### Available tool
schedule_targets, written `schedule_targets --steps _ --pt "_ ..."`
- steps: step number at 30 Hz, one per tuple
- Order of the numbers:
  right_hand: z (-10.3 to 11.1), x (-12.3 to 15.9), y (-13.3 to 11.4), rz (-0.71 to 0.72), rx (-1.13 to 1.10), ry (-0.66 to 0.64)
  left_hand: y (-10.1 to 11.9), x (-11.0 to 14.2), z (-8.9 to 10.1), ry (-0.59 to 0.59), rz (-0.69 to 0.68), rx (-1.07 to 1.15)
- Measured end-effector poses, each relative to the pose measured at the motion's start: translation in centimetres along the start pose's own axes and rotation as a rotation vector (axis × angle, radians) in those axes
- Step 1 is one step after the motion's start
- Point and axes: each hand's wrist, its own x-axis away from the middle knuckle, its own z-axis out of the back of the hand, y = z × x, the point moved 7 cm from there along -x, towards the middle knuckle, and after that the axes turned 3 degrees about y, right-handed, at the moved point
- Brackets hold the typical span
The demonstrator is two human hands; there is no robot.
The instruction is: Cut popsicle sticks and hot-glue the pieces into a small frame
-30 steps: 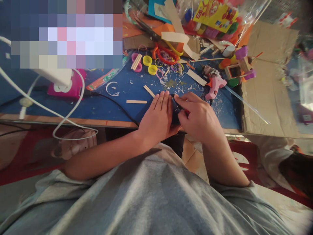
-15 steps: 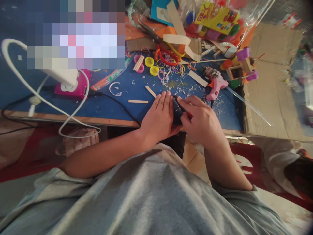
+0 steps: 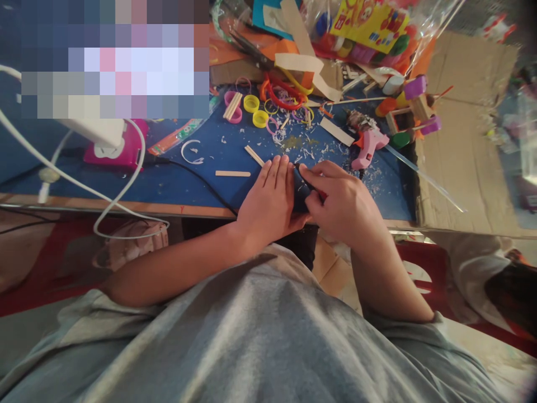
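Note:
My left hand lies flat near the table's front edge, fingers stretched out and pointing away from me. From under its fingertips stick out pale wooden craft sticks; their other end is hidden by the hand. My right hand is closed around a slim black tool, its tip close beside my left index finger. The tool's working end is too small to make out. Left of my hands lies a single craft stick. A pink glue gun rests beyond my right hand.
Behind are scissors, yellow bottle caps, paper strips and a bag of coloured pieces. Cardboard covers the right side. A pink power socket with a white cable stands left. White shavings are scattered about.
The whole view has shifted slightly, with table items appearing a little further left. Both hands keep nearly the same pose, and the right still grips the black tool.

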Motion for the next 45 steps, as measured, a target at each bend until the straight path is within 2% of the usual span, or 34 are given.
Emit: schedule_targets --steps 7,14,23,30,45 --pt "0.0 -0.6 0.2 0.018 -0.021 0.002 0.1 -0.1 0.2 -0.047 0.033 0.009" --pt "-0.3 -1.2 0.5 0.052 -0.028 0.015 0.1 -0.1 0.1 -0.015 0.025 0.011" --pt "-0.5 -1.3 0.9 0.039 -0.058 0.037 0.0 -0.1 0.2 -0.059 0.036 -0.007" --pt "-0.2 -0.9 1.4 0.047 -0.123 0.103 1.2 1.1 0.5 -0.043 0.053 -0.074" --pt "0.2 1.2 0.9 0.007 -0.086 0.098 1.0 0.3 0.4 -0.012 0.050 -0.065"
